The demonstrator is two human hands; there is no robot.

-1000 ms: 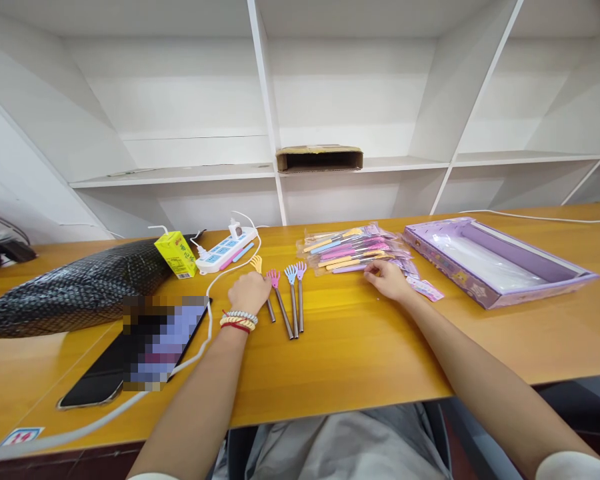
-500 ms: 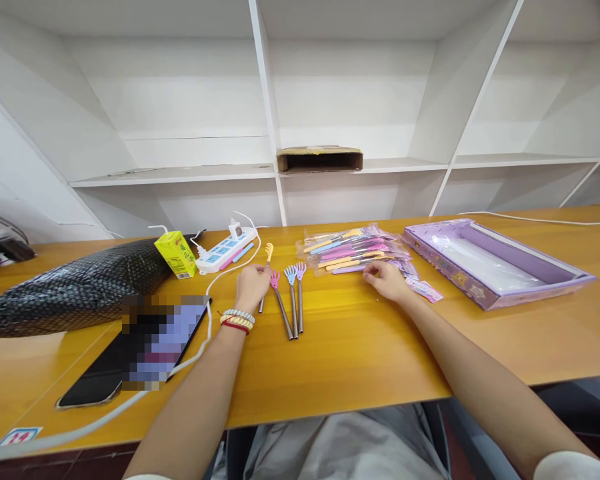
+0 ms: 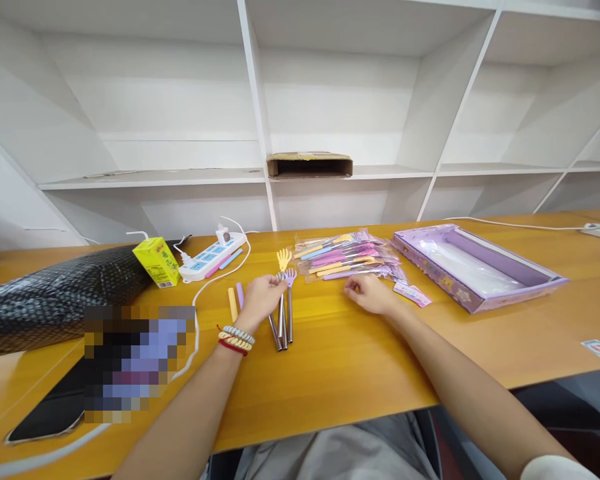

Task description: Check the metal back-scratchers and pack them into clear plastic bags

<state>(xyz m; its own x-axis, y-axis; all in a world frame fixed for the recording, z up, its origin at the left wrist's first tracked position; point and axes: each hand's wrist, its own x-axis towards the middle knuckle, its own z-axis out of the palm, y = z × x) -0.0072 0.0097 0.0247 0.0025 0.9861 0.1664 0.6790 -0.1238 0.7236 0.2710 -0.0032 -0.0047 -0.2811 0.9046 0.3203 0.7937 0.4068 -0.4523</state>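
My left hand [image 3: 261,298] pinches the shaft of a back scratcher with a yellow claw head [image 3: 283,259], lifted a little above the wooden table [image 3: 360,353]. Under it lie other small scratchers [image 3: 286,313] with pink, blue and purple heads and metal shafts. A yellow stick and a purple stick [image 3: 235,299] lie just left of that hand. My right hand [image 3: 367,294] rests on the table with fingers curled, just in front of a pile of packaged scratchers [image 3: 347,257] in clear bags; I see nothing in it.
A purple open box [image 3: 475,267] sits at the right. A white power strip [image 3: 210,253], a yellow drink carton [image 3: 157,262], a black bubble mailer [image 3: 50,293] and a dark tablet [image 3: 65,400] with a white cable lie at the left. White shelves hold a cardboard box [image 3: 309,164].
My left hand has taken up the yellow-headed scratcher and shifted it right over the others. A yellow and a purple stick now show left of it. The view has shifted.
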